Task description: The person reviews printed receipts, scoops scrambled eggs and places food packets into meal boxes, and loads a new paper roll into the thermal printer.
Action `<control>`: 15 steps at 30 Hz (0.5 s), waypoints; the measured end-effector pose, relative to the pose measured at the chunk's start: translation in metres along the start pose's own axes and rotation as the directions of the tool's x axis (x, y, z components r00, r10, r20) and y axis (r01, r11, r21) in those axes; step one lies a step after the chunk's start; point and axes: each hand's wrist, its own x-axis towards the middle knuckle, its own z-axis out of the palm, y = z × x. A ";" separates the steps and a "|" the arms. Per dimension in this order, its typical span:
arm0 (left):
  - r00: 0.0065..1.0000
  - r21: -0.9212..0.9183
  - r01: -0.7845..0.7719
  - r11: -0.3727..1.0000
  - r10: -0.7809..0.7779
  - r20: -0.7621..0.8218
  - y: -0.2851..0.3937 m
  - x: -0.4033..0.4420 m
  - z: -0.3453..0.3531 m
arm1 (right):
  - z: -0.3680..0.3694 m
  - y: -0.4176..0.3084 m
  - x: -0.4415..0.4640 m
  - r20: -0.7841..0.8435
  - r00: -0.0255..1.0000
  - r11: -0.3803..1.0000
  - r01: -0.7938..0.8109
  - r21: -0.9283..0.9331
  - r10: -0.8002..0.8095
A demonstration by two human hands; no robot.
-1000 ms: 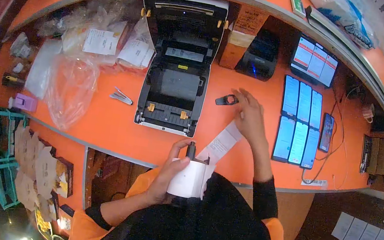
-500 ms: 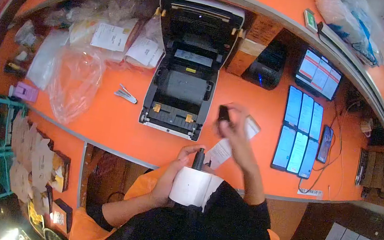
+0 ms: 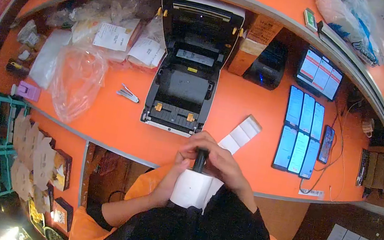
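Note:
My left hand [image 3: 171,181] is wrapped round the left side of a white paper roll [image 3: 189,189]. A black spindle [image 3: 200,161] sticks out of the roll's far end. My right hand [image 3: 219,160] curls over the tip of that spindle, its fingers closed; the small black piece it carried is hidden under them. A strip of labels [image 3: 241,135] lies on the orange table just beyond my right hand. Farther off, a black and white printer [image 3: 182,83] stands with its lid raised, and no roll shows inside it.
A stapler-like metal tool [image 3: 128,93] lies left of the printer, near clear plastic bags [image 3: 77,84] and papers. Several lit phones [image 3: 305,113] and a tablet [image 3: 321,72] are on the right. A second black device [image 3: 266,66] stands beside an orange post [image 3: 251,49].
My right hand picked the small black piece up off the table and brought it to the spindle's end. The label strip now lies farther right. The view shifted slightly.

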 end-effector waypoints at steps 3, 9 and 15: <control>0.998 0.058 -0.025 0.998 0.028 -0.054 -0.012 0.005 -0.009 | -0.002 -0.001 0.001 0.024 0.998 0.998 -0.064 0.022 0.064; 0.992 -0.057 0.128 0.990 -0.128 0.002 0.024 -0.013 0.015 | 0.011 -0.014 -0.007 0.119 0.989 0.993 -0.076 -0.092 0.087; 0.991 -0.042 0.133 0.990 -0.132 0.014 0.028 -0.016 0.013 | 0.009 -0.025 -0.024 0.272 0.957 0.984 -0.053 -0.171 0.099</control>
